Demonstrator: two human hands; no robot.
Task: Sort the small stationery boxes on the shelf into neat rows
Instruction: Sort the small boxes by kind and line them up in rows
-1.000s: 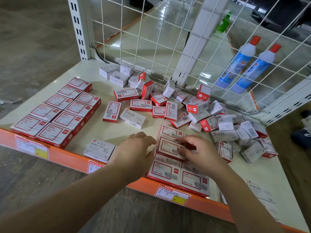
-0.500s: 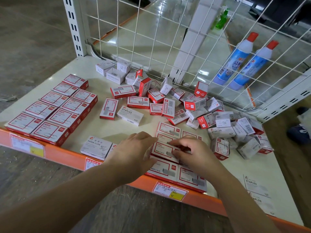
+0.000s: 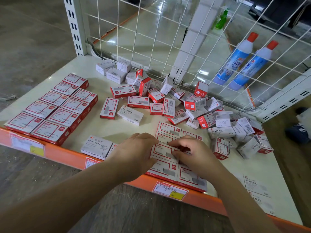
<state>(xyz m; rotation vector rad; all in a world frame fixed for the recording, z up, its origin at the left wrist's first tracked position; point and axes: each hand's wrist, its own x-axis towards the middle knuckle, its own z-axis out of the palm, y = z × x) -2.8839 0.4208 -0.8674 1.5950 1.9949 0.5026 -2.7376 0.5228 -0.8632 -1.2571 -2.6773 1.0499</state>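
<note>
A block of red-and-white staple boxes [image 3: 168,130] lies in two columns at the shelf's front edge. My left hand [image 3: 134,153] presses against the block's left side with its fingers bent down over the edge. My right hand [image 3: 191,153] pinches the right end of one staple box [image 3: 159,149] in the left column, between thumb and forefinger. A loose pile of small red and white boxes [image 3: 195,105] spreads across the middle and right. Red paper-clip boxes [image 3: 50,108] lie in two neat rows on the left.
A white paper-clips box [image 3: 96,146] lies just left of my left hand. Flat white staples boxes [image 3: 255,184] lie at the front right. A wire mesh [image 3: 151,39] closes the back, with two blue bottles [image 3: 235,63] behind it. The orange front rail [image 3: 67,153] carries price labels.
Both hands stayed on the staple block. My right hand slid slightly toward the front with the box it pinches, and the view tilted a little.
</note>
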